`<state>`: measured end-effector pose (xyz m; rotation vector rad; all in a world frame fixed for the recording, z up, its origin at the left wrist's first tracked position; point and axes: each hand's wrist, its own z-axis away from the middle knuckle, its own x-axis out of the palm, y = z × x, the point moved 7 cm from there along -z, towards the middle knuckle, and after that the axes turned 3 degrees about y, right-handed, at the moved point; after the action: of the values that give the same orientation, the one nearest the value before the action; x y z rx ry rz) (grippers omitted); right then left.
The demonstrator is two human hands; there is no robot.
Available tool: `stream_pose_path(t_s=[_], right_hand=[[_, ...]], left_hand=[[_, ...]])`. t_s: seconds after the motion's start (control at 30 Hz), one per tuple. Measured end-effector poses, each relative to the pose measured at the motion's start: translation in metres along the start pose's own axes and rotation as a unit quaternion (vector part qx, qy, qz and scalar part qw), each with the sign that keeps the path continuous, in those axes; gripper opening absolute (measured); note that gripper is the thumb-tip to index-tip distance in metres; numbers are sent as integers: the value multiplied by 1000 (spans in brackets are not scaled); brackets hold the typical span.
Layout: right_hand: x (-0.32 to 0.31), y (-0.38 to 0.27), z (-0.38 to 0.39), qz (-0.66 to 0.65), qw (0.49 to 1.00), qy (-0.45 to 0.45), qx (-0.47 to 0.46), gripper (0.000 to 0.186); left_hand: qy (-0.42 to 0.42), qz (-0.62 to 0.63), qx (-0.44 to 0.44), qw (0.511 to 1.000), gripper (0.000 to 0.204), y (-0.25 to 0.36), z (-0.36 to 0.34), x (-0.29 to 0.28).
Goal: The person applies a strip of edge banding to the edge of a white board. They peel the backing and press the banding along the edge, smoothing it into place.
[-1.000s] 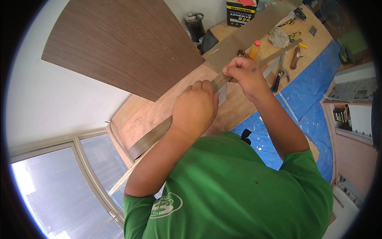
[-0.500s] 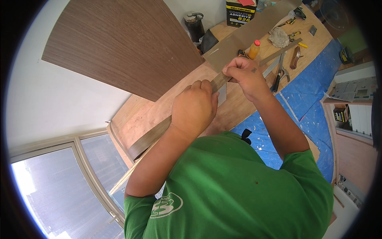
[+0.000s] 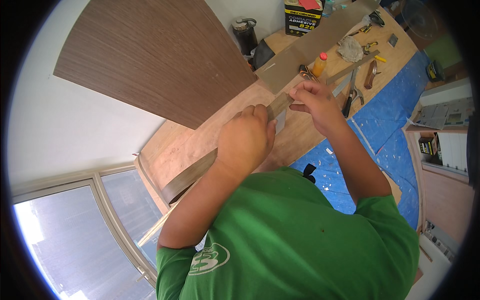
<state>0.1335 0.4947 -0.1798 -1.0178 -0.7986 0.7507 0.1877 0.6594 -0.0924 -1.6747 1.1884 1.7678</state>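
A long, thin wood-grain edging strip (image 3: 194,171) runs diagonally in front of me, its lower left end curling back in a loop. My left hand (image 3: 245,137) is closed round it near the middle, knuckles up. At the strip's upper right end is my right hand (image 3: 314,104), thumb and forefinger pinched at the tip, the lower fingers slightly apart from it. Beneath the strip, between the hands, part of a flat pale piece (image 3: 281,121) shows; its kind is unclear. The wooden worktable (image 3: 220,127) lies below both hands.
A large brown wood-grain panel (image 3: 155,60) stands at the far left. Beyond my right hand are an orange bottle with a red cap (image 3: 319,65), a hammer (image 3: 351,95), a folding knife (image 3: 371,75), a crumpled cloth (image 3: 350,49) and an adhesive can (image 3: 302,20). Blue sheeting (image 3: 385,125) covers the floor.
My right hand has shifted slightly right and down along the strip to its tip, and its fingers have loosened a little. The left hand stays closed round the strip, nearly still.
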Motion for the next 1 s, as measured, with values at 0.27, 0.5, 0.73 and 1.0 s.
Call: stream_pose_path(t_s=[0.27,0.5,0.73,1.0], right_hand=[[7,5,3,-5,999,-47,4,15],[8,-1,-2,-38,999,-15,13,10],[12,-3,-15,20,998,-58,-8,9],[13,-1,-12,7,999,-43,-5,9]], left_hand=[[10,7,8,1000,26,-2,0,0],[17,19,12,1000,26,-4,0,-1],[17,30,12,999,26,-5,0,-2],[-4,34,-14,999,32,-5,3,-7]])
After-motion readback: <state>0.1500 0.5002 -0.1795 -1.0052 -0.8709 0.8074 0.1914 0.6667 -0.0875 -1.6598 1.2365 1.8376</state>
